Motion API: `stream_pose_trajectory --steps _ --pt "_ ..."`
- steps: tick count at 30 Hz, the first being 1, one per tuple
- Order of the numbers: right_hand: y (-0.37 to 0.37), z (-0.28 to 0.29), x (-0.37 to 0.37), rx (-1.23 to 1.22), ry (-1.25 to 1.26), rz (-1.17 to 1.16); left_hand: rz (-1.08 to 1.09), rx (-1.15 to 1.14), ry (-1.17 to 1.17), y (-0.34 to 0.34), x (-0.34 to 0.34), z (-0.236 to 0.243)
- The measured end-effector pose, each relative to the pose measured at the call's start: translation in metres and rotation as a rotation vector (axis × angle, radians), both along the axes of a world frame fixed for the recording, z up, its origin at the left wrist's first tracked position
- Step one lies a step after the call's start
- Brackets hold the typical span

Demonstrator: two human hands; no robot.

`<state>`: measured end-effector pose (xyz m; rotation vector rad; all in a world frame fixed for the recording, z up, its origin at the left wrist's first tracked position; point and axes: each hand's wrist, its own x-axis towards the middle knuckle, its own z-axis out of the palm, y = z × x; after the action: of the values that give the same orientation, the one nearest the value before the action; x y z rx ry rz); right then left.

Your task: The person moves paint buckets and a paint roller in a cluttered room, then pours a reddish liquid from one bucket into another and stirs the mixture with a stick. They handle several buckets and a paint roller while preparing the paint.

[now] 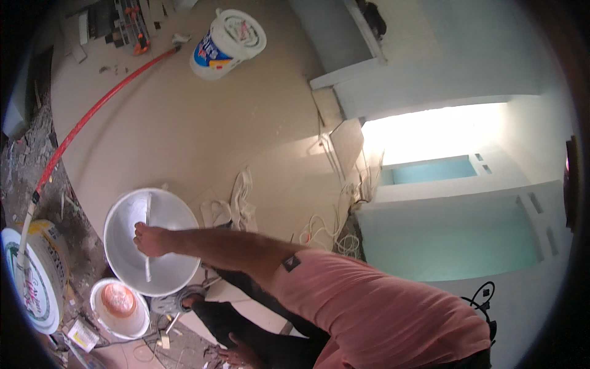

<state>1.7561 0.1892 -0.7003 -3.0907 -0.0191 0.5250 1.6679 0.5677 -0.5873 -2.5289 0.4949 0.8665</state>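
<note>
My right arm, in a pink sleeve, stretches across to a large white bucket (120, 212). My right hand (152, 240) is closed around a thin whitish stick (148, 267), which lies across the bucket's mouth from my view. How deep the stick reaches I cannot make out. Low in the picture, my left hand (239, 353) is beside my dark-trousered leg, fingers apart, with nothing seen in it. Next to the large bucket stands a smaller white bucket (138, 317) with an orange-pink container (118, 299) inside.
A lidded white bucket (239, 46) stands on the tiled floor at the top. Another lidded bucket (34, 277) is at the left, near a red hose (92, 111) and rubble. Pale cloth (243, 200) and coiled white cable (347, 244) lie on the floor. Tools (135, 31) are top left.
</note>
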Motion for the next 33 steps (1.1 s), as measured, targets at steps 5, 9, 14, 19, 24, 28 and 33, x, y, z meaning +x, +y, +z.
stream_pose_trajectory --steps 5,9,14,19,24,28,33 --pt "0.009 0.005 0.011 0.115 0.029 -0.676 -0.126 -0.316 -0.204 -0.009 0.002 -0.013" --pt "0.010 0.000 -0.010 0.313 0.207 -1.223 -0.080 -0.319 -0.082 -0.021 0.017 0.001" --pt "0.040 0.013 -0.028 0.319 0.091 -1.686 0.091 -0.278 0.197 -0.040 0.038 0.026" --pt "0.085 0.042 -0.018 1.538 -0.207 -2.720 0.152 -0.253 0.248 -0.046 0.039 0.027" --pt "0.119 0.081 0.026 2.044 -0.984 -3.153 0.088 -0.284 0.120 -0.051 0.030 0.022" --pt "0.113 0.036 0.027 1.912 -0.960 -3.178 0.052 -0.319 0.049 -0.050 0.028 0.022" --pt "0.099 -0.015 0.007 1.885 -0.830 -2.867 0.014 -0.338 -0.025 -0.054 0.032 0.032"
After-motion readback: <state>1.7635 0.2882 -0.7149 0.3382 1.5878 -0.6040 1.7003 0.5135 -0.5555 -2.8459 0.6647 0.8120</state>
